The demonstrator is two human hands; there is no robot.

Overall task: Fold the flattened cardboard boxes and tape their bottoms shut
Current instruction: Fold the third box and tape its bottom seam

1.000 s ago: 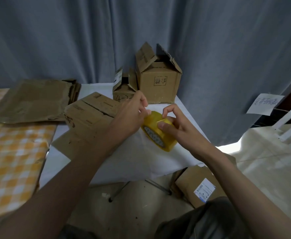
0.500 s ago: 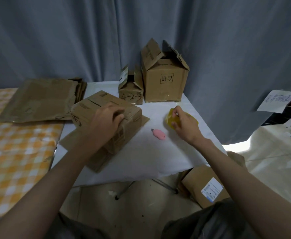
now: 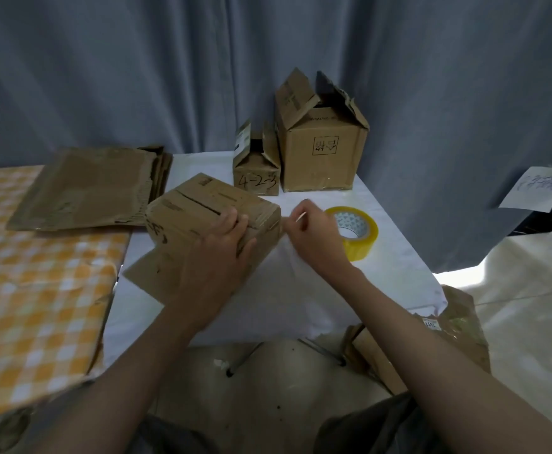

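Note:
A folded cardboard box lies on the white table with its flap seam facing up. My left hand presses down on its near right corner, fingers flat on top and thumb against the side. My right hand hovers at the box's right edge and pinches a small pale thing that looks like the tape's free end. The yellow tape roll rests on the table just behind that hand. A flat cardboard piece lies under the box.
A stack of flattened boxes lies at the left, partly on an orange checked cloth. A small box marked 4-2-3 and a larger open box stand at the back. More cardboard sits on the floor at right.
The roll went from both hands down onto the table. My left hand settled on the box; my right hand has left the roll and moved left to the box's edge.

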